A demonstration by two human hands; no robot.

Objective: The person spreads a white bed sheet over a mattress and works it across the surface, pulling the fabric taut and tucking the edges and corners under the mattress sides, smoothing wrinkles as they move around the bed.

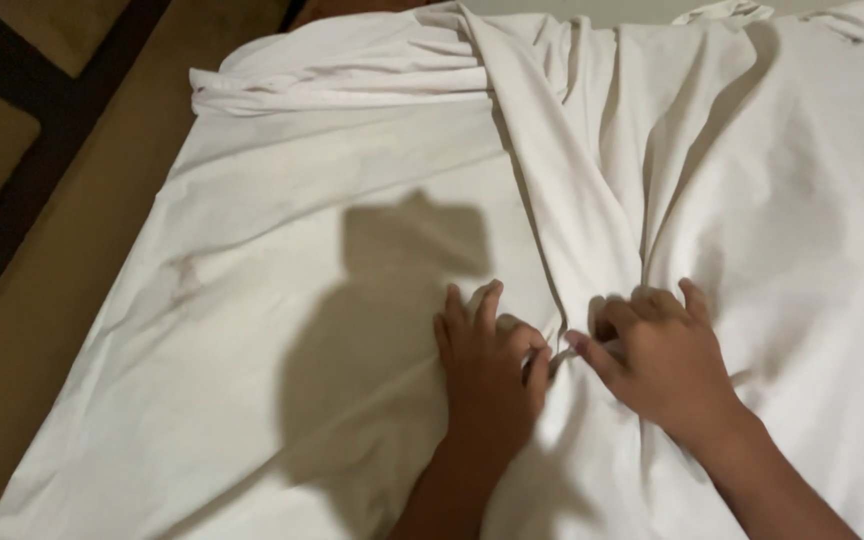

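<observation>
White creased cotton sheet (352,200): left hand (487,365) presses flat, open, while right hand (657,360) beside it pinches the fold; keep fabric taut between them.

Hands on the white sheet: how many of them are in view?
2. The left hand lies on the white sheet just left of its long fold. The right hand is beside it, fingers pinching the fold. No others show.
</observation>
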